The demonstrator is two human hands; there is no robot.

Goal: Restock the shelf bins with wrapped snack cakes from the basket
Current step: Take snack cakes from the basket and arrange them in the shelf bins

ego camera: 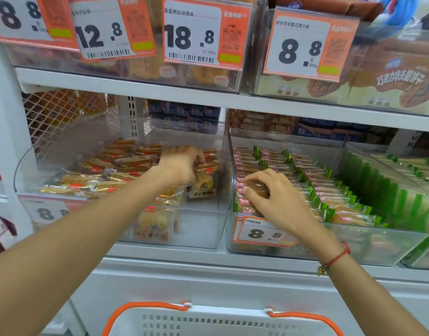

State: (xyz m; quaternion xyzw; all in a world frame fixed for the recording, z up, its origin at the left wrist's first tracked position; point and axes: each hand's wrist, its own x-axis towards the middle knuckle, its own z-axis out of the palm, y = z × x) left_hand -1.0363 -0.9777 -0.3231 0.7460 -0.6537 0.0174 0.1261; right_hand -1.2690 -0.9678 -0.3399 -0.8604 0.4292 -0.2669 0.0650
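- Head view, step in hand: the left hand (pixel 182 166) reaches into the clear plastic shelf bin on the left (pixel 199 229), its grip curled round a yellow wrapped snack cake with a dark printed figure (pixel 203 184); it looks like the placing step, the cake about to be set among the others.
- The right hand (pixel 269 192) rests in the neighbouring clear bin (pixel 354 241), fingertips (pixel 245 189) bent onto the front of a tidy row of clear-wrapped cakes with red labels and green ends (pixel 293 180); whether this grip pinches a pack or only presses the row straight, I cannot tell.
- Next move, as I judge it: let the yellow cake go flat in the left bin, then bring a hand down to the white perforated basket with orange handles (pixel 223 321), whose rim shows at the bottom edge; its contents are out of sight.
- How the task's things look: the left bin holds a loose, jumbled heap of golden-wrapped cakes with red tags (pixel 116 166), with bare floor at its front right, so it has room; the right bin's cakes stand on edge in close lines, nearly full.
- An orange-and-white price card reading 8.8 (pixel 262 232) hangs on the right bin's front, just below the right wrist, which wears a red string bracelet (pixel 337 258).
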